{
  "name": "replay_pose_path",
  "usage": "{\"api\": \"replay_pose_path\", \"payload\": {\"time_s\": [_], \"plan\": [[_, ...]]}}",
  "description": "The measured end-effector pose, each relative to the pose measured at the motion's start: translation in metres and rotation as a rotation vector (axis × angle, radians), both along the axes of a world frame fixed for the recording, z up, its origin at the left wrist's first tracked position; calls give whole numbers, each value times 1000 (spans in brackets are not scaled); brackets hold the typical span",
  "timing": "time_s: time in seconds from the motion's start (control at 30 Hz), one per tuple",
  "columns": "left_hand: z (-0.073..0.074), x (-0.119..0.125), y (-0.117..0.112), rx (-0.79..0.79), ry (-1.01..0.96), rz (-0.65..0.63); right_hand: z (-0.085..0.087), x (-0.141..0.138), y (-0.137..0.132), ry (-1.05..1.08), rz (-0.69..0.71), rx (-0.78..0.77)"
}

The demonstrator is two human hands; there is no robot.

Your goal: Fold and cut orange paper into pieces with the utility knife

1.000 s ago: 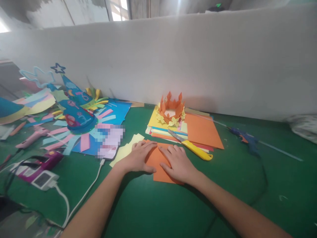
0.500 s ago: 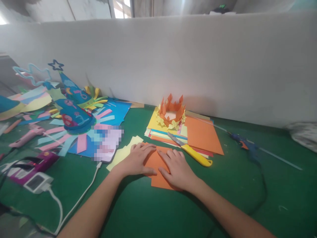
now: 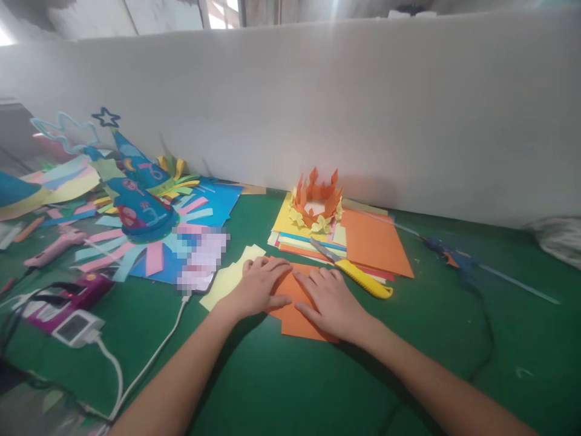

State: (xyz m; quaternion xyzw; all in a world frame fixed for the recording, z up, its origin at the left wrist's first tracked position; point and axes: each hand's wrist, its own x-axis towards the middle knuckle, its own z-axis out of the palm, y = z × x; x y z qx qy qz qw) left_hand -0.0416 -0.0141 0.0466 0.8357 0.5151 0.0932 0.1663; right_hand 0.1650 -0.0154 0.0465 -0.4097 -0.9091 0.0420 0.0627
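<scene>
Flat on the green table lie orange paper sheets (image 3: 302,315), partly covered by both hands. My left hand (image 3: 263,284) rests on their left side, fingers stretched and slightly apart. On the right side lies my right hand (image 3: 329,303), its fingers spread over the paper. Pale yellow paper (image 3: 222,284) lies just left of my left hand. A yellow-handled utility knife (image 3: 363,280) is beyond my right hand, its blade over a stack of coloured paper. On that stack stands an orange paper crown (image 3: 315,200) with yellow flowers round its base.
Blue paper party hats (image 3: 145,209) with fringed strips stand at the left. A phone (image 3: 204,260) on a white cable, a purple power strip (image 3: 86,297) and a pink glue gun (image 3: 61,245) lie there too. A blue glue gun (image 3: 454,257) lies at the right. A white panel (image 3: 408,121) borders the back.
The view has shifted slightly, so most things appear a little higher and further right. Both hands still lie on the orange paper in nearly the same pose.
</scene>
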Motion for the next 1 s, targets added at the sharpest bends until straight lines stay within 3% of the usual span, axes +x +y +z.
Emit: {"api": "replay_pose_path", "payload": {"time_s": [0.57, 0.73, 0.9, 1.0], "plan": [[-2, 0, 0, 34, -7, -4, -2, 70, -61, -7, -48, 69], [1, 12, -6, 160, -37, -34, 5, 61, -51, 77, -94, -14], [1, 29, -10, 159, -119, -286, 5, 50, -28, 113, -110, -105], [-6, 34, -7, 181, -119, -273, 0, 44, -19, 167, -124, -138]]}}
